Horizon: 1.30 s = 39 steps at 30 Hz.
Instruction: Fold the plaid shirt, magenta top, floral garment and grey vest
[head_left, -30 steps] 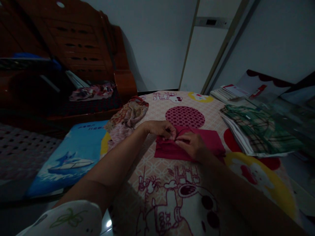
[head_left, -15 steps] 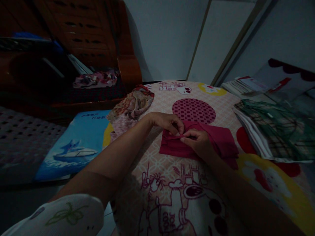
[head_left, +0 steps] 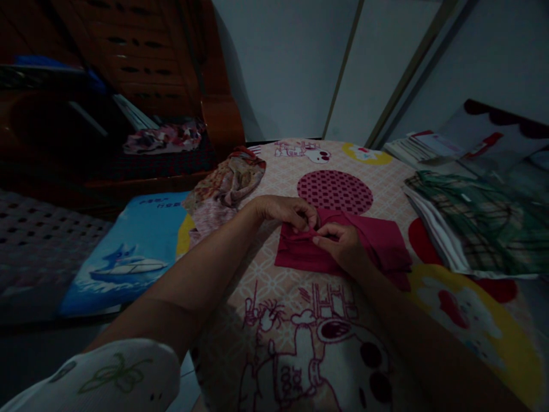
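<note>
A dark pink folded garment (head_left: 386,240) lies on the patterned tablecloth (head_left: 266,274) in front of me. My left hand (head_left: 291,212) reaches over it from the left, thumb and fingers pinching its cloth near the upper left part. Close beside it, my right hand (head_left: 343,246) pinches the same cloth from the right. The fingertips of both hands nearly meet at a small raised fold. Which part of the garment this is, I cannot make out in the dim light.
Crumpled patterned cloths (head_left: 231,183) lie at the table's left edge. On the right are folded green checked clothes (head_left: 493,223), with a stack of papers (head_left: 416,147) behind. A blue printed bag (head_left: 132,246) stands left of the table, and a wooden chair (head_left: 223,120) stands behind it.
The whole view has shifted slightly, so things appear a little further left. Both hands keep their pinch on the pink garment, with only tiny finger movement.
</note>
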Tool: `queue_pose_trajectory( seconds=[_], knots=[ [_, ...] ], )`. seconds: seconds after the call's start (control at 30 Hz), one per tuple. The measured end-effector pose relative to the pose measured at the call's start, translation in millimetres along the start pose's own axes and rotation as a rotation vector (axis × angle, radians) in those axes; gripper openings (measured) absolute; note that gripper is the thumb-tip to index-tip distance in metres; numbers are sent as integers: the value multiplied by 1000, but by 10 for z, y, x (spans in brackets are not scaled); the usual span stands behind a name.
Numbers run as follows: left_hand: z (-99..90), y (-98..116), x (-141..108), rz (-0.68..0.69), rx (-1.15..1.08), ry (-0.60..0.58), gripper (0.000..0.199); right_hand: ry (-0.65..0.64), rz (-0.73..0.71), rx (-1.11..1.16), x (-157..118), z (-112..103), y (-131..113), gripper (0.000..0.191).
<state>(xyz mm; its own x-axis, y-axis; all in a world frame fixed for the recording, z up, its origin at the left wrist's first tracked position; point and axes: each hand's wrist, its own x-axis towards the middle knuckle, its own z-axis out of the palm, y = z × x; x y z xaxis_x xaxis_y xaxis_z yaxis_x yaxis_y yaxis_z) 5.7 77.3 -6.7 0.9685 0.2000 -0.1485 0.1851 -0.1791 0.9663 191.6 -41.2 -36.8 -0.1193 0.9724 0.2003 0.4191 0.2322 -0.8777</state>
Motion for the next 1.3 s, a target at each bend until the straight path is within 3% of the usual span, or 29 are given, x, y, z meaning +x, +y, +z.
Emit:
queue_pose_trajectory(
  seconds=[0.23,1.3],
  knots=[
    [-14,-40,20,0,-4,38,15,-30,105,53,8,-9,-17,17],
    [-47,-67,12,32,72,51,11,-28,108,63,5,-17,-7,10]
  ],
)
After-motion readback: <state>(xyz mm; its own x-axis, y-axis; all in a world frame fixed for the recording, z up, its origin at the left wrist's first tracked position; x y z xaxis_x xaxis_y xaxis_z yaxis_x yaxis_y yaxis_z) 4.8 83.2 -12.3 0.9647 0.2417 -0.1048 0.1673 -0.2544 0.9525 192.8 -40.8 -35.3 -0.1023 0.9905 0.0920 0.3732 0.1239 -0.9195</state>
